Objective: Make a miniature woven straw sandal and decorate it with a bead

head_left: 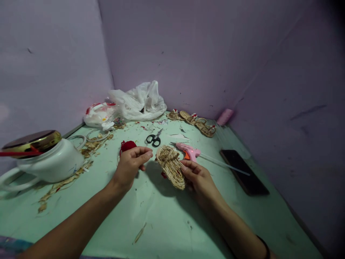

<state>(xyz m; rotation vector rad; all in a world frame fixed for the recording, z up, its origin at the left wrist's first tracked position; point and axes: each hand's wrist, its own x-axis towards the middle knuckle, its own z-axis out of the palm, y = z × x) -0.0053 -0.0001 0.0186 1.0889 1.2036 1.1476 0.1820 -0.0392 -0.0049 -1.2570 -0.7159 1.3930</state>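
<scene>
A small woven straw slipper (170, 168) is raised over the table, its sole of coiled cord tilted toward me. My right hand (198, 176) grips its lower right edge between thumb and fingers. Bits of red show at the slipper's left side. Just left of it, my left hand (133, 163) is closed in a pinch; whatever lies between the fingertips is too small to make out. Behind that hand sits a red ball of yarn (128, 145), partly covered. Black-handled scissors (154, 139) and a pink glue gun (189, 151) with a clear glue stick lie beyond the slipper.
Several finished straw slippers (205, 127) line the back wall. A dark phone (244, 172) lies at right, near a pink spool (225, 117). White plastic bags (141, 102) fill the back corner. At left stands a white pot (54, 162) among dried fibre scraps (64, 184).
</scene>
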